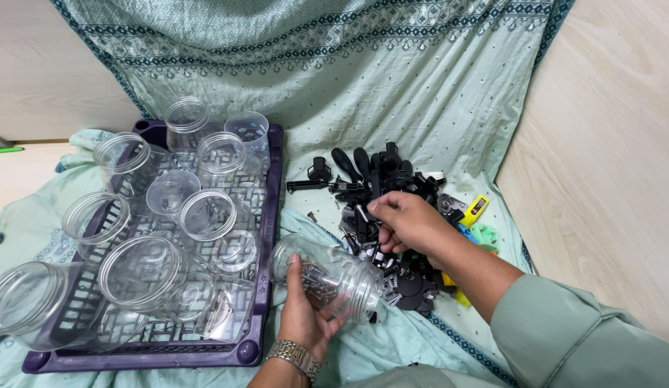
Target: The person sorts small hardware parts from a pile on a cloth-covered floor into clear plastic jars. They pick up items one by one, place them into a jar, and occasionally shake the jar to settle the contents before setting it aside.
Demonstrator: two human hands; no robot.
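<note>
A pale green cloth (421, 86) with a dark patterned border covers the floor and runs up the wall behind. On its left part lies a purple tray (266, 215) with a lattice bottom, filled with clear empty jars (205, 208) lying and standing at many angles, some spilling over the tray's left edge. To the right of the tray sits a pile of small parts (370, 179), mostly black, with long dark handles at the top and a few yellow, blue and green pieces at its right edge. Between tray and pile, just beside the tray's right rim, a clear jar (331, 276) lies tilted on its side with its mouth toward the pile and small metal pieces inside. The left hand (302, 309), with a metal watch (295, 357) on its wrist, grips this jar from below, thumb up along its wall. The right hand (406, 223), in a green sleeve, rests on the pile with fingers curled down among the black parts, pinched on something I cannot make out.
</note>
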